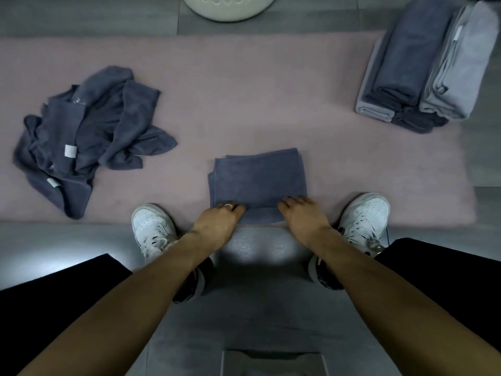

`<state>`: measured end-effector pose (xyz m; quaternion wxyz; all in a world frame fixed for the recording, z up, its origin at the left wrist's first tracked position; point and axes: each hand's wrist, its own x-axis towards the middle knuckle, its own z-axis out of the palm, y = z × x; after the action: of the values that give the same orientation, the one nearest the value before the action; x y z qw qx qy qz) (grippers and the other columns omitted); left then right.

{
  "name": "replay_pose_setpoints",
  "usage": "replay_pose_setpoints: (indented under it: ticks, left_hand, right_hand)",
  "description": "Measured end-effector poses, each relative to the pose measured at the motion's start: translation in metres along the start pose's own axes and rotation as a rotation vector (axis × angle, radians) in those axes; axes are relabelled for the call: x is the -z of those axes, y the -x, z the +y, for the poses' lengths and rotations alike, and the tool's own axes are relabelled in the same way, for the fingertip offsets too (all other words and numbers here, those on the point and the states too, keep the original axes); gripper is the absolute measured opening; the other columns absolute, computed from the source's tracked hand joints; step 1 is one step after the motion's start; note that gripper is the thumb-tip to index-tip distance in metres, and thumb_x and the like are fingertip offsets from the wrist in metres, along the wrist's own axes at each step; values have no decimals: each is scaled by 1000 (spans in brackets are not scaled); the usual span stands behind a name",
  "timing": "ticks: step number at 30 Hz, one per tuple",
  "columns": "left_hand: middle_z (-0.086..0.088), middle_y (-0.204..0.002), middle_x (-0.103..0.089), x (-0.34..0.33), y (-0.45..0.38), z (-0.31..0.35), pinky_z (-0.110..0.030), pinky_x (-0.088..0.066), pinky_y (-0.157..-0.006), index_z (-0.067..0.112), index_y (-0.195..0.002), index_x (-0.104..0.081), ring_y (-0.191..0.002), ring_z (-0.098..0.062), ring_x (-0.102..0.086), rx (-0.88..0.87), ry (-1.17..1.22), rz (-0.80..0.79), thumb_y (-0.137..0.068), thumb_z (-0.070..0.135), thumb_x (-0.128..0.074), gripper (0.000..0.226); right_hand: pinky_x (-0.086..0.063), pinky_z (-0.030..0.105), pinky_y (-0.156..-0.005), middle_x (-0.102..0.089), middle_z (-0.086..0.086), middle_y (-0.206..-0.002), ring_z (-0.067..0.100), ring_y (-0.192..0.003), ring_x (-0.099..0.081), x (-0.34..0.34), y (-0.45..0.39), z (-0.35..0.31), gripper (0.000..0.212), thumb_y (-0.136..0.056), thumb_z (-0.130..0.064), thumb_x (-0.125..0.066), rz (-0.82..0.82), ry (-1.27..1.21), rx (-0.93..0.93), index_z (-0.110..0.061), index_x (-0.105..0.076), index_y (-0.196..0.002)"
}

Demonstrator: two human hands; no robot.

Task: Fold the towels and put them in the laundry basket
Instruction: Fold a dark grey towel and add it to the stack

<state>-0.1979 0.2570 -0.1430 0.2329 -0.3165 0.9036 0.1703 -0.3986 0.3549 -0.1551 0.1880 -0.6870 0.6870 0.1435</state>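
Both hands were down on the near edge of the folded towel (259, 180), left hand (218, 217) and right hand (303, 213), fingers curled over that edge. From where I stood they seemed to have a grip on it, though I couldn't see the fingertips properly.

What could go wrong, I reckoned: the layers looked a bit uneven at the left side, so lifting it by one edge could let the fold slide open. The laundry basket (230, 8) sat well away at the far side, so that's a long carry.

It all lay on a pinkish rug (244, 90) over grey floor tiles (67, 240). An unfolded heap (86, 137) sat off to the left, a folded stack (423, 69) far right. Lighting was dim.
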Motion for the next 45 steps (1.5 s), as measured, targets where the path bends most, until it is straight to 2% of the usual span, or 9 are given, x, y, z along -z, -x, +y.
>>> replay_pose_setpoints:
  ticks: [5,9,13,19,22,25,29,41,45]
  left_hand:
    - [7,-93,-63,13,31,-11,-22,-44,-76,21,-102,-67,-93,-17,-62,22,451,-137,-80,12,-59,25]
    - [4,-83,-65,17,38,-26,-22,-46,-72,33,-81,-62,-80,-14,-60,267,832,96,-69,30,-64,12]
    - [-1,-91,-66,7,31,-30,-27,-49,-78,21,-100,-60,-85,-17,-60,421,1032,340,-82,24,-65,18]
    - [-12,-105,-66,-12,1,-21,-20,-38,-79,7,-119,-54,-97,-26,-60,518,920,517,-95,19,-57,27]
    - [-20,-113,-59,-18,-10,-16,-35,-41,-87,4,-120,-53,-105,-37,-55,572,721,535,-96,21,-51,30]
    - [-20,-136,-47,-20,-22,-10,-51,-34,-107,7,-134,-49,-126,-40,-43,341,285,582,-94,27,-40,46]
    - [-15,-157,-27,-31,-39,6,-56,-21,-115,12,-148,-35,-142,-37,-27,115,64,384,-97,45,-32,60]
    - [-5,-159,-24,-25,-48,-22,-38,-10,-119,21,-153,-23,-146,-26,-20,71,348,162,-87,60,-18,77]
    - [-3,-156,-27,5,-62,-45,-32,-21,-118,23,-150,-31,-143,-22,-25,-41,331,-36,-80,50,-60,80]
  right_hand:
    - [-43,25,-79,-64,4,-111,26,-104,-60,21,20,7,29,-77,-19,-60,-191,-419,-50,-27,-63,-105]
    - [-49,29,-80,-68,1,-95,19,-92,-63,30,24,19,16,-76,-19,-65,71,-765,-266,-22,-65,-91]
    - [-45,27,-80,-66,4,-98,20,-92,-59,31,14,16,24,-84,-17,-65,259,-913,-396,-11,-63,-107]
    - [-44,36,-88,-53,17,-122,35,-106,-55,13,-23,14,36,-96,-22,-52,263,-803,-443,-9,-50,-130]
    - [-47,40,-79,-49,17,-125,39,-98,-57,3,-34,15,38,-100,-29,-43,203,-630,-469,-10,-46,-132]
    - [-49,42,-72,-55,21,-116,40,-94,-58,-8,-38,15,41,-97,-31,-41,254,-405,-421,-2,-54,-123]
    - [-47,48,-94,-56,21,-126,40,-113,-55,-10,-49,7,40,-89,-18,-48,319,-233,-180,1,-57,-123]
    - [-6,51,-119,-17,5,-159,29,-147,-11,-21,-52,26,80,-88,-62,-3,-24,-197,-126,-20,-25,-151]
    - [-7,45,-119,-17,6,-158,29,-144,-15,0,-60,34,72,-95,-56,-19,-106,-110,66,-12,-19,-152]
